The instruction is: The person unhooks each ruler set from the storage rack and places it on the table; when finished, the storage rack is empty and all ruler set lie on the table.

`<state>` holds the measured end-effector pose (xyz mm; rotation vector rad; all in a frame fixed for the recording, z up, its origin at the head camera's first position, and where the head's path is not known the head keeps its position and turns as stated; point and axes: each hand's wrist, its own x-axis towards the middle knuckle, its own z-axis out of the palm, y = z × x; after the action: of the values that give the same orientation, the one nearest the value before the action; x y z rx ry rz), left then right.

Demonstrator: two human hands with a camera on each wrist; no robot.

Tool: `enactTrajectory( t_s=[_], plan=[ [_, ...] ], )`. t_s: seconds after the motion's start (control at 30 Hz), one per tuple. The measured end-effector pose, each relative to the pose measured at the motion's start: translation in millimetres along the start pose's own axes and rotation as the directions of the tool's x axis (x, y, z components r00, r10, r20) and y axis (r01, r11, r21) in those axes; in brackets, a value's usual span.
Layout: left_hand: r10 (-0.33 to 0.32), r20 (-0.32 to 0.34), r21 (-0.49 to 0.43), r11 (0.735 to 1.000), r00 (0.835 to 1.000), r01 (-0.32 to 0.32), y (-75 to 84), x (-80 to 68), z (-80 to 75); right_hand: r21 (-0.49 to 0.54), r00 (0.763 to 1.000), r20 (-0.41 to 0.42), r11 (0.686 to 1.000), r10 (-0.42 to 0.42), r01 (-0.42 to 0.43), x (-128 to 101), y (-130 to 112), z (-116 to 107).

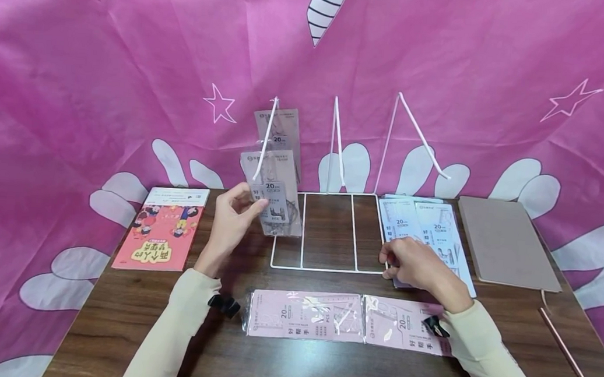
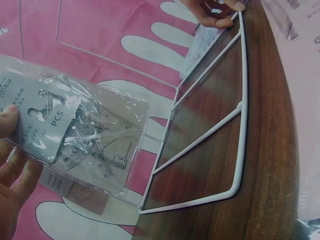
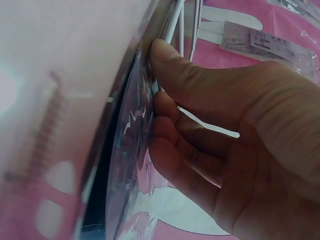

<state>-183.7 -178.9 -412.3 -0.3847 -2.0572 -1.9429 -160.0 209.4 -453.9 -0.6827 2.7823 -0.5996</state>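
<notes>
Holding, left hand point(image 1: 232, 219): pinches a grey ruler-set packet point(image 1: 276, 201) by its left edge between thumb and curled fingers, upright over the far-left bay of the white wire rack point(image 1: 325, 267).
Grey packet, close view: in the left wrist view the clear sleeve point(image 2: 95, 145) shows rulers and a card marked PCS; the thumb point(image 2: 7, 120) lies on its front, the fingers behind.
Second grey packet point(image 1: 281, 130): hangs farther back on the rack's left upright prong, just behind the held one.
Right hand point(image 1: 417, 265): rests knuckles-up at the rack's near-right corner, fingers curled down onto the near edge of the pale blue packets point(image 1: 425, 232); the right wrist view shows fingertips point(image 3: 165, 55) pressed against a clear sleeve, though whether they truly pinch it I cannot tell, the view being so close.
Blue packets: a small pile flat on the worktop point(image 1: 321, 365), just right of the rack.
Rack: flat frame of three bays on the worktop, three slanted prongs rising at the far side.
Pink packets point(image 1: 345, 319): two lying end to end on the near worktop, between the forearms.
Far left: a red booklet point(image 1: 161, 234) lies flat.
Far right: a grey-brown notebook point(image 1: 505, 242), with a thin rod point(image 1: 574, 362) near it.
</notes>
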Motion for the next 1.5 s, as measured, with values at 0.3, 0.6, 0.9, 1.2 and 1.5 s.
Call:
enactTrajectory(
  t_s=[0.3, 0.6, 0.9, 1.2, 1.5],
  plan=[
    [0.019, 0.038, 0.006, 1.000, 0.999, -0.020, 10.8, -13.4, -5.6, -0.009, 1.000, -0.004, 1.000, 0.000, 0.000, 0.5, 0.6, 0.0],
    [-0.004, 0.055, -0.004, 1.000, 0.998, 0.005, 16.7, -27.3, -9.8, -0.013, 1.000, 0.004, 1.000, -0.002, 0.002, 0.4, 2.1, 1.9],
    [0.000, 0.071, 0.021, 1.000, 0.998, -0.002, 23.9, -40.2, -13.5, -0.018, 1.000, 0.006, 1.000, 0.009, -0.009, 0.1, 1.8, 0.9],
    [-0.020, 0.090, 0.030, 0.999, 0.996, 0.017, 31.2, -52.8, -17.5, -0.015, 1.000, -0.006, 1.000, -0.005, 0.005, 0.2, 0.4, 0.0],
    [0.006, 0.098, 0.036, 0.999, 0.995, -0.009, 34.0, -59.8, -21.0, -0.020, 1.000, -0.006, 1.000, -0.004, 0.004, 0.2, 1.3, 1.0]
  ],
)
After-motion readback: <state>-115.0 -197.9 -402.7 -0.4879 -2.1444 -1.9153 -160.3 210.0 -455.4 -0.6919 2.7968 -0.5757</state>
